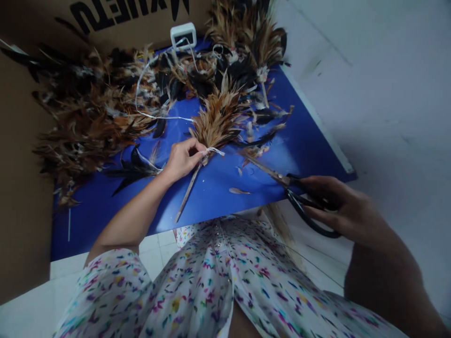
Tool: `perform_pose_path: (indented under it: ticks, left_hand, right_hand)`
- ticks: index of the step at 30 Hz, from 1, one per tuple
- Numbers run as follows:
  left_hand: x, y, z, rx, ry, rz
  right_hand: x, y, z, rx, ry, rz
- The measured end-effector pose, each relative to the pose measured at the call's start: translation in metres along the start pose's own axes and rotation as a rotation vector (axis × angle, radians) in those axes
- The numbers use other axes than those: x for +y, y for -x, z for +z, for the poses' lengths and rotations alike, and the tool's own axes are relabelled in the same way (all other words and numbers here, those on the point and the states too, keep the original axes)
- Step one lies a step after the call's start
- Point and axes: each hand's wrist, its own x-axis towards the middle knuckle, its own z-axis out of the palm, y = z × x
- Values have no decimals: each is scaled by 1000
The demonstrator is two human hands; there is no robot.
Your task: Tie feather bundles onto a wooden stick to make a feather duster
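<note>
My left hand [185, 159] pinches a white string [214, 150] at the base of a brown feather bundle [220, 117]. The bundle is on a thin stick [188, 195] that points down toward the table's front edge. Its feathers fan out away from me. In my right hand [347, 206] is a pair of scissors [299, 197] with black handles, held at the table's right front, blades pointing left toward the bundle. The scissors are apart from the string. A white strand [158, 117] runs from the feather bundle leftward and up to a white square frame [183, 36].
Heaps of brown and black feathers [95, 112] cover the left and back of the blue table [158, 216]. Another feather bundle on a stick [264, 87] lies at the back right. Cardboard [148, 28] stands behind and at left; a pale wall [387, 94] is at right.
</note>
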Motion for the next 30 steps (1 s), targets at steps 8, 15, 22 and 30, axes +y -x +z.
perform_pose_path:
  ticks: [8,15,22,30]
  left_hand:
    - [-2,-1,0,2,61,-13]
    - [-1,0,2,4,49,-2]
    - [2,2,1,-19,9,1]
    - [6,2,-1,-34,-91,35]
  right_hand:
    - [-1,-31,6,-107,437,-454]
    - [-13,-63,5,-246,690,-581]
    - [-81,-99,54,-211,398,-452]
    - [-97,-142,106,-219,82,-425]
